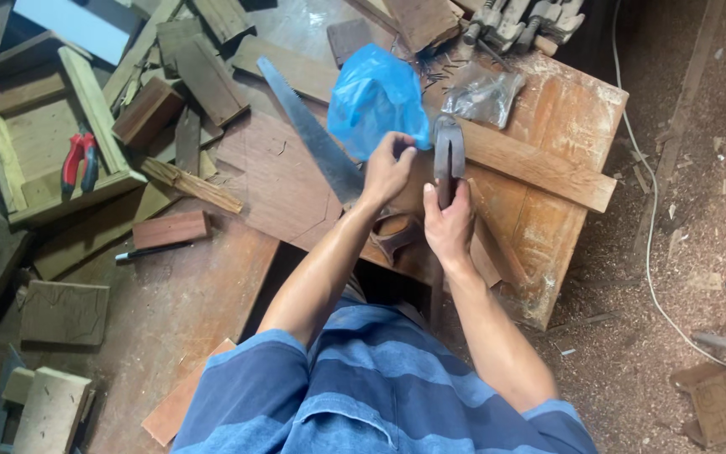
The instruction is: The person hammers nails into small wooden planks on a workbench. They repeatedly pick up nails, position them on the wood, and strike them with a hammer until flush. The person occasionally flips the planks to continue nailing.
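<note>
A dark steel claw hammer (446, 160) with a worn handle stands nearly upright over the long pale wooden plank (539, 166) that crosses the bench, its head resting on or just above the plank; contact is hard to judge from above. The right hand (449, 225) is clenched around the hammer's handle. The left hand (388, 168), just beside the hammer head, pinches something too small to make out, possibly a nail. A crumpled blue plastic bag (374, 94) lies just beyond the left hand, and a long grey handsaw blade (308, 134) runs further from the hammer past it. Red-handled pliers (80, 161) rest in an open wooden box frame (10, 160), well apart from the hammer.
</note>
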